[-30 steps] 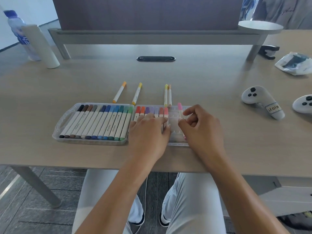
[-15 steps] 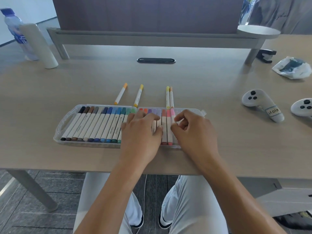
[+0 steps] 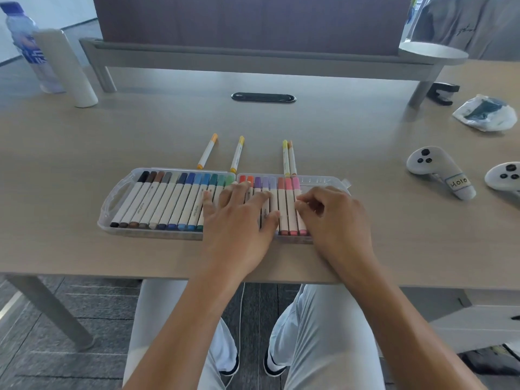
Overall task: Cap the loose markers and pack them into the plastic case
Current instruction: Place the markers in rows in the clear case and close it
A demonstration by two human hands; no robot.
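A clear plastic case (image 3: 112,204) lies open on the desk. Its left half holds a full row of capped markers, black through green. The right half holds orange, purple, red and pink markers, with bare slots at its right end. My left hand (image 3: 239,218) rests flat, fingers spread, on the markers at the middle of the case. My right hand (image 3: 334,215) is curled, its fingertips pinched on the pink marker (image 3: 296,187) lying last in the row. Behind the case lie an orange marker (image 3: 207,151), a yellow marker (image 3: 237,154) and a yellow and orange pair (image 3: 288,159).
Two white game controllers (image 3: 439,170) (image 3: 503,175) lie at the right. A plastic bag (image 3: 485,112) and a black clip (image 3: 441,92) sit at the far right. A water bottle (image 3: 25,43) and a white roll (image 3: 67,68) stand at the far left. A desk divider runs along the back.
My right hand has brought the pink marker left and laid it against the red ones in the row. My left hand has slid left and spread flat over the markers.
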